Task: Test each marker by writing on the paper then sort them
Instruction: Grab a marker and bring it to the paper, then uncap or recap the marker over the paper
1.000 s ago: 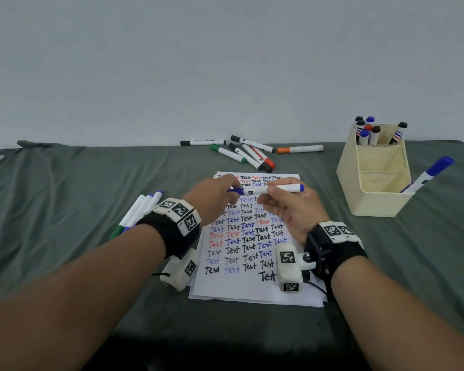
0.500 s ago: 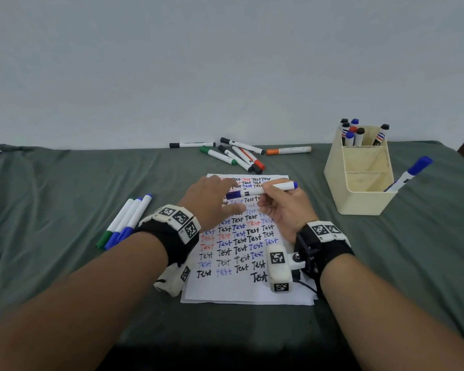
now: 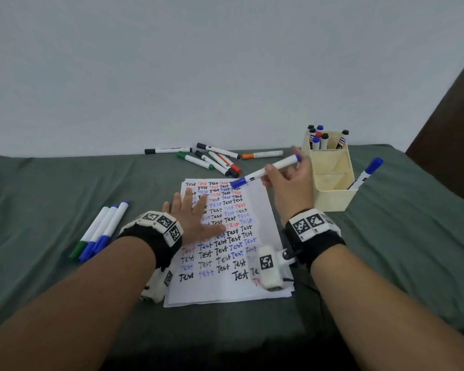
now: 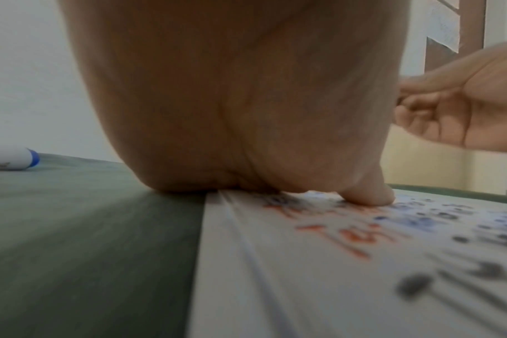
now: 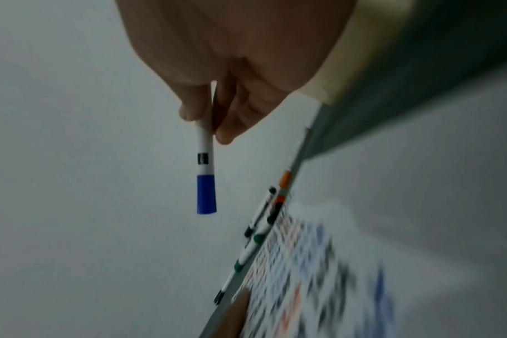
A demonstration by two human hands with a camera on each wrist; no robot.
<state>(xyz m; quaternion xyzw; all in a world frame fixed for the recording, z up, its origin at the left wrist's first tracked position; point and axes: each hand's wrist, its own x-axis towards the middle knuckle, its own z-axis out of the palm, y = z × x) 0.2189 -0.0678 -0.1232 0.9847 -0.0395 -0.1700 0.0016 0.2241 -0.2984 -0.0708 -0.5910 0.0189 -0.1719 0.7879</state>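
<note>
Since a second ago, left hand [image 3: 192,218] drops flat onto paper [image 3: 263,210], pinning it. Right hand [image 3: 287,183] pinches capped blue marker [image 3: 265,171], lifted toward holder [image 3: 332,199] at 2 o'clock, likely to sort it.

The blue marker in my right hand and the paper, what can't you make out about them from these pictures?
- Blue marker: its middle is hidden by the right hand in the head view; its far end is hidden by the fingers in the right wrist view.
- Paper: the writing is blurred in both wrist views.
- Left hand: it covers part of the writing in the head view.
</note>
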